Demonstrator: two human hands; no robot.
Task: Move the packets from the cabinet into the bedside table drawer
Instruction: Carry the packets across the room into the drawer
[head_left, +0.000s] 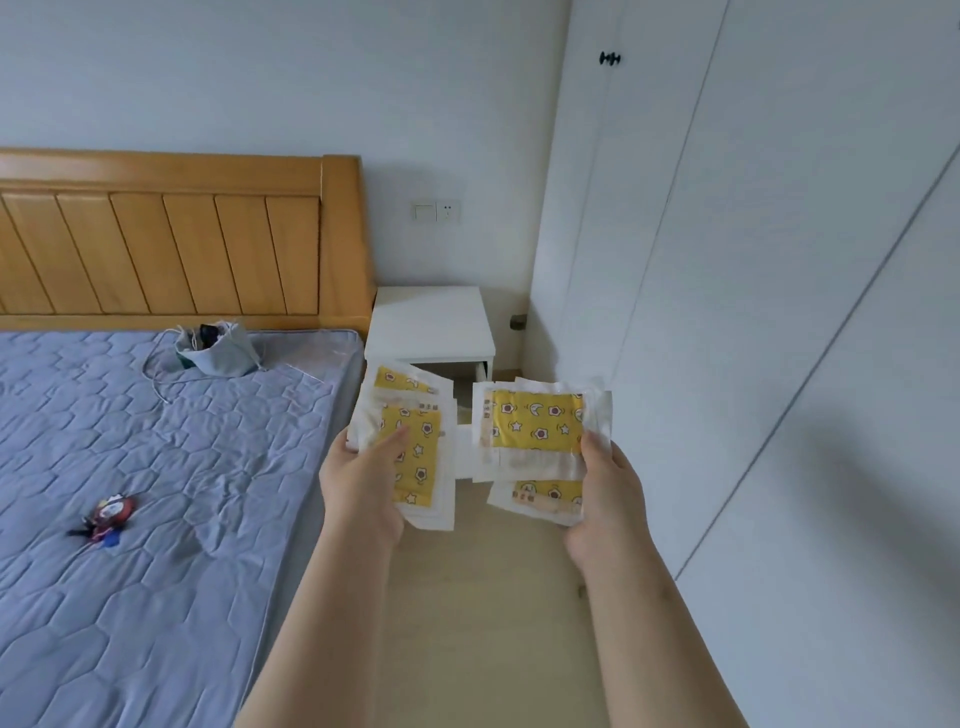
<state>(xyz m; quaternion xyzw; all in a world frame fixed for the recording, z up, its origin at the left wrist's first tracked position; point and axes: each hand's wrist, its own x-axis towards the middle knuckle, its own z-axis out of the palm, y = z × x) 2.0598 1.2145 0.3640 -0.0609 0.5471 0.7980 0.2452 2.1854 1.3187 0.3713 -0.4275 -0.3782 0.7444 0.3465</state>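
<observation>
My left hand (363, 483) grips a stack of white packets with yellow star-and-flower panels (415, 457), thumb on top. My right hand (608, 493) grips a second stack of the same packets (535, 431). Both stacks are held in the air in front of the white bedside table (431, 322). Its drawer (465, 452) is pulled out below the top; only a strip of it shows between the two stacks, and the packets hide its inside. The white cabinet (779, 312) stands at the right with its doors closed.
A bed with a blue quilted mattress (130, 493) and wooden headboard (182, 239) fills the left. On it lie a grey drawstring pouch (218, 348) and a small red toy (111, 514). Pale wood floor (483, 597) runs between bed and cabinet.
</observation>
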